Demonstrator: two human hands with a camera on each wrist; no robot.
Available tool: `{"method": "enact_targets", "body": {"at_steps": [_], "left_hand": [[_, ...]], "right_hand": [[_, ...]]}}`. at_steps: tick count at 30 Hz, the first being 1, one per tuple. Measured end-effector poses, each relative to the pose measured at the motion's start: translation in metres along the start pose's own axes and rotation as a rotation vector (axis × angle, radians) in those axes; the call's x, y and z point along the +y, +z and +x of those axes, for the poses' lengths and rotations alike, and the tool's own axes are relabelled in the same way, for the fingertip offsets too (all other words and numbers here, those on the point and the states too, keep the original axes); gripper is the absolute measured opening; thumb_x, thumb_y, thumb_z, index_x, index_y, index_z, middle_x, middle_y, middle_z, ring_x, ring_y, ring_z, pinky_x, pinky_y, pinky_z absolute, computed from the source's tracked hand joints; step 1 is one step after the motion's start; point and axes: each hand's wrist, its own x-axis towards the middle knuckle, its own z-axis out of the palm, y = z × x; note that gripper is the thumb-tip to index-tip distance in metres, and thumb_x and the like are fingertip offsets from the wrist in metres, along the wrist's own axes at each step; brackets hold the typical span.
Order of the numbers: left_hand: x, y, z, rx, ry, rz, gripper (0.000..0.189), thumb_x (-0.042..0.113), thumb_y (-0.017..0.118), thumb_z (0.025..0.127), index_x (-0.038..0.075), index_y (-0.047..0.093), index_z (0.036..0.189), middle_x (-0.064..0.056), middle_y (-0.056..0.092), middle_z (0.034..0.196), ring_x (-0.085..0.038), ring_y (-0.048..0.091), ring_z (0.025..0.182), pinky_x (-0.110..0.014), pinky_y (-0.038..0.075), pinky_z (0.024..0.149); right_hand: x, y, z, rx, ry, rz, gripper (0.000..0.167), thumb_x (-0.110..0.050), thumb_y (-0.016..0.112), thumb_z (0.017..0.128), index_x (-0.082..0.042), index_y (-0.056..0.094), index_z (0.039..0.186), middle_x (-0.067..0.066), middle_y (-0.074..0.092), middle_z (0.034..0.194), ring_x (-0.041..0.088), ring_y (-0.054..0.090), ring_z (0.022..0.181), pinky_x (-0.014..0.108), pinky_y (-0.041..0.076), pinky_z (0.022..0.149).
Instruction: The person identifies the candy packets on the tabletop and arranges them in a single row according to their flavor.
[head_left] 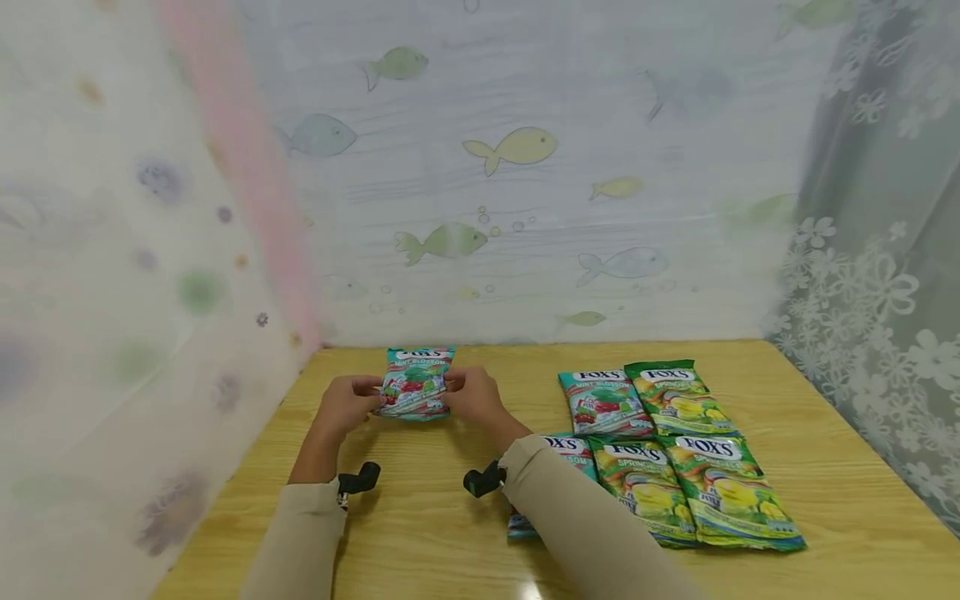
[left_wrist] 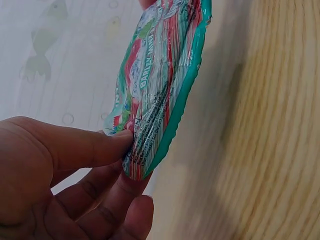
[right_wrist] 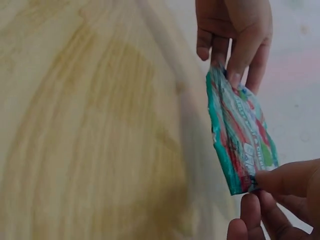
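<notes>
Both hands hold up one teal Fox's Mint Blossom candy bag (head_left: 415,385) near the table's back left. My left hand (head_left: 349,406) pinches its left edge, with the thumb on the printed front and fingers behind, as the left wrist view shows on the bag (left_wrist: 160,90). At the opposite edge my right hand (head_left: 476,398) pinches it between thumb and fingers; the right wrist view shows this bag (right_wrist: 242,137) tilted over the wood. Its printed front faces the head camera, upright.
On the right of the wooden table (head_left: 420,533) lie a teal Mint Blossom bag (head_left: 606,406) and green-yellow Fox's bags (head_left: 681,400), (head_left: 645,492), (head_left: 727,492) in rows. Another teal bag (head_left: 573,450) is partly hidden by the right sleeve. A fish-printed curtain (head_left: 525,208) stands behind.
</notes>
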Motion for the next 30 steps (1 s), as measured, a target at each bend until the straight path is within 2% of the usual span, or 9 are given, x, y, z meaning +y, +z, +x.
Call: {"method": "enact_targets", "body": {"at_steps": [2, 4, 7, 9, 14, 18, 22, 30], "left_hand": [[-0.005, -0.001, 0.001, 0.015, -0.009, 0.009, 0.038, 0.013, 0.070, 0.099, 0.003, 0.067, 0.136, -0.023, 0.071, 0.122, -0.021, 0.071, 0.086, -0.038, 0.061, 0.074], [-0.010, -0.003, 0.001, 0.035, -0.027, 0.019, 0.038, 0.012, 0.070, 0.099, 0.003, 0.068, 0.136, -0.024, 0.071, 0.122, -0.021, 0.071, 0.084, -0.037, 0.061, 0.072], [-0.016, -0.006, 0.000, 0.046, -0.054, 0.017, 0.038, 0.011, 0.069, 0.099, 0.002, 0.067, 0.136, -0.025, 0.070, 0.122, -0.021, 0.070, 0.082, -0.036, 0.060, 0.070], [-0.019, -0.008, 0.000, 0.052, -0.066, 0.010, 0.038, 0.010, 0.069, 0.099, 0.001, 0.067, 0.136, -0.026, 0.070, 0.122, -0.021, 0.071, 0.082, -0.036, 0.060, 0.069], [-0.025, -0.013, 0.000, 0.072, -0.091, -0.004, 0.039, 0.009, 0.067, 0.100, -0.001, 0.065, 0.138, -0.028, 0.069, 0.125, -0.021, 0.072, 0.084, -0.035, 0.061, 0.071], [-0.029, -0.016, 0.000, 0.098, -0.130, -0.029, 0.039, 0.008, 0.065, 0.101, 0.000, 0.064, 0.139, -0.027, 0.067, 0.127, -0.024, 0.070, 0.090, -0.034, 0.061, 0.072], [-0.033, -0.021, 0.000, 0.113, -0.166, -0.050, 0.040, 0.007, 0.062, 0.102, 0.000, 0.063, 0.141, -0.027, 0.064, 0.131, -0.028, 0.067, 0.100, -0.033, 0.062, 0.075], [-0.042, -0.032, -0.002, 0.139, -0.200, -0.057, 0.040, 0.007, 0.058, 0.102, -0.001, 0.062, 0.141, -0.027, 0.062, 0.135, -0.032, 0.061, 0.109, -0.027, 0.056, 0.074]], "right_hand": [[0.002, 0.007, 0.000, -0.018, -0.008, 0.043, 0.049, -0.003, 0.069, 0.093, -0.004, 0.063, 0.141, 0.014, 0.070, 0.120, 0.026, 0.066, 0.101, 0.029, 0.050, 0.068], [0.005, 0.014, -0.001, -0.048, -0.025, 0.092, 0.054, 0.000, 0.067, 0.092, -0.003, 0.059, 0.145, 0.015, 0.068, 0.127, 0.027, 0.066, 0.107, 0.029, 0.051, 0.070], [0.009, 0.022, -0.003, -0.090, -0.042, 0.155, 0.052, -0.001, 0.066, 0.096, -0.003, 0.057, 0.147, 0.016, 0.065, 0.135, 0.030, 0.066, 0.118, 0.032, 0.060, 0.082], [0.011, 0.026, -0.004, -0.111, -0.057, 0.194, 0.051, 0.000, 0.065, 0.098, -0.003, 0.056, 0.148, 0.016, 0.062, 0.139, 0.033, 0.064, 0.123, 0.036, 0.061, 0.090], [0.012, 0.035, -0.005, -0.172, -0.076, 0.275, 0.055, 0.004, 0.063, 0.098, -0.002, 0.051, 0.151, 0.018, 0.057, 0.147, 0.036, 0.061, 0.129, 0.040, 0.060, 0.095], [0.008, 0.040, -0.006, -0.222, -0.091, 0.269, 0.060, 0.003, 0.065, 0.097, 0.000, 0.046, 0.154, 0.017, 0.053, 0.153, 0.036, 0.057, 0.136, 0.043, 0.057, 0.101], [0.003, 0.044, -0.009, -0.261, -0.089, 0.218, 0.065, -0.003, 0.069, 0.097, -0.002, 0.044, 0.156, 0.013, 0.049, 0.158, 0.033, 0.051, 0.143, 0.046, 0.052, 0.109], [-0.005, 0.053, -0.013, -0.377, -0.106, 0.212, 0.075, -0.016, 0.071, 0.098, -0.005, 0.034, 0.162, 0.007, 0.035, 0.167, 0.026, 0.035, 0.155, 0.043, 0.039, 0.121]]}}
